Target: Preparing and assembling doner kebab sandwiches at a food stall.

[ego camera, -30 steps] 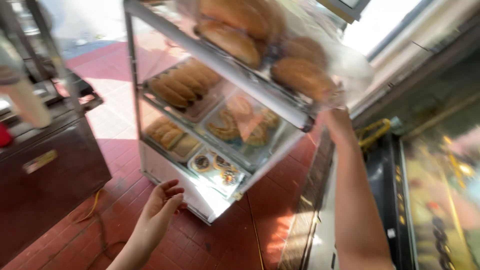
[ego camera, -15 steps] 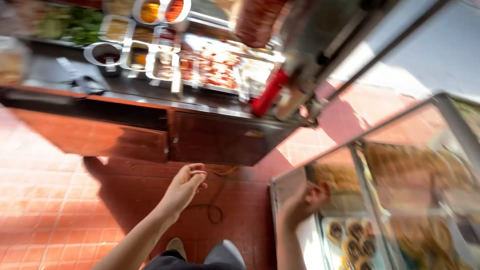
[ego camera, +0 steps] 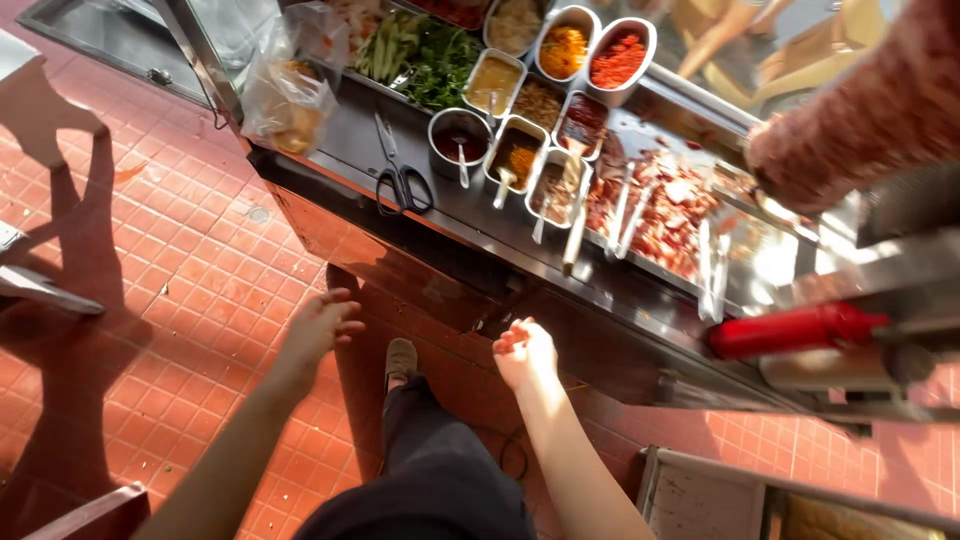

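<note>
Both hands hang empty over the red tile floor (ego camera: 180, 290), just short of the counter (ego camera: 470, 215). Left hand (ego camera: 322, 325) is palm down, fingers loosely spread, holding nothing. Right hand (ego camera: 524, 352) is loosely curled, fingers bent in twd the palm, nothing pinched in it; it sits closest to the counter's front edge, not touching. Between the two arms, below, a dark trouser leg (ego camera: 430, 470) and a shoe (ego camera: 401, 360) on the tiles.

On the counter top, nearest the hands: black scissors (ego camera: 400, 180) lying flat, left of center. Just beside them a round cup (ego camera: 458, 135) w/ dark red sauce and a spoon. Right of that, a cluster of steel tubs (ego camera: 540, 120) w/ yellow, brown, orange and red fillings, spoons stuck in several. Behind them, greens (ego camera: 425, 60). Further right a tray of chopped meat (ego camera: 665, 210) w/ tongs (ego camera: 712, 270) lying across. A clear bag (ego camera: 290, 95) w/ food stands at the counter's left end.

Far right, a red bottle (ego camera: 795, 330) on its side at the edge, and a big meat cone (ego camera: 860, 115) up top. Bottom right, part of a glass case (ego camera: 800, 505).
</note>
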